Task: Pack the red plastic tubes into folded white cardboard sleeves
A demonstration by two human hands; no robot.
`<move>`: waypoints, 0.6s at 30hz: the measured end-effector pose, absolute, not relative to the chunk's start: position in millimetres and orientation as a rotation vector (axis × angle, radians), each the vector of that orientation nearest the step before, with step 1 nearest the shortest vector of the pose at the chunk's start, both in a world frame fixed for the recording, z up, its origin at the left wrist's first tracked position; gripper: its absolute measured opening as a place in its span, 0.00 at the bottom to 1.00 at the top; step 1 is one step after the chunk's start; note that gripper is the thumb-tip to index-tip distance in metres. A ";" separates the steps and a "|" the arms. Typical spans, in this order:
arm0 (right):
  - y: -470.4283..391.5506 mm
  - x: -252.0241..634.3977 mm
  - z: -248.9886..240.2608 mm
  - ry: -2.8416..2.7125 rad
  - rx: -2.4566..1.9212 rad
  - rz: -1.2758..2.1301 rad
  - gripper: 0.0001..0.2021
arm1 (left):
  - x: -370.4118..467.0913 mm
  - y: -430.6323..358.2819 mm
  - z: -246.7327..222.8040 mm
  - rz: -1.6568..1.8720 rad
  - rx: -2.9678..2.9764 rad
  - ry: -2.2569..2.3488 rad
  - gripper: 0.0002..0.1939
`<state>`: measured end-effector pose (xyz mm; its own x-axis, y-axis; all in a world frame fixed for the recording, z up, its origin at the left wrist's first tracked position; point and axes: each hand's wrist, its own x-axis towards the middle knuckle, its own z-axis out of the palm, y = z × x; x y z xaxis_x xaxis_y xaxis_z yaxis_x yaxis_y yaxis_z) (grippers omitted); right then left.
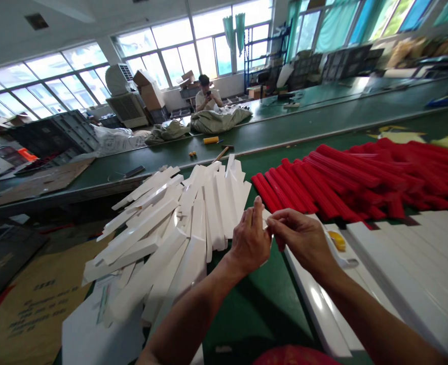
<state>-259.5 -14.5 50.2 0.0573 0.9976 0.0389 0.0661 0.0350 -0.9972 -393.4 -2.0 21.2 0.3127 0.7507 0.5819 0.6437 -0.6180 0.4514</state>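
Note:
My left hand (251,239) is raised over the green table, its fingers wrapped round a small white piece (265,217). Most of that piece is hidden by the fingers, so its shape cannot be told. Close against it, my right hand (300,234) pinches with thumb and forefinger at the piece's edge; what lies in the pinch is too small to make out. Left of my hands is a loose heap of long white plastic strips (144,228). Bundles of red ribbed tubes (296,185) are piled beyond my right hand.
Long white panels (399,263) lie at the right, with a yellow tape measure (337,241) on them. A hammer (222,152) and a yellow roll (211,140) are farther back. Across the tables sits another person (208,96) behind grey-green sacks (220,120). Cardboard (30,304) lies lower left.

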 end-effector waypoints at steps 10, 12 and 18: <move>9.9 -247.0 59.4 -0.973 -1.232 1.743 0.24 | -407.8 -0.1 21.2 1.243 2.457 1.147 0.31; 8.2 -247.2 55.0 -1.003 -1.179 1.710 0.24 | -411.3 0.6 21.7 1.209 2.462 1.108 0.27; -2.1 -257.3 0.8 -1.238 -1.431 1.078 0.23 | -418.5 1.9 23.1 1.167 2.456 1.049 0.31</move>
<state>-257.3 -2.1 0.8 0.1076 0.9932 -0.0436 0.1801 -0.0626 -0.9817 -418.5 1.9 23.1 0.4276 0.6891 0.5850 0.5087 -0.7185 0.4744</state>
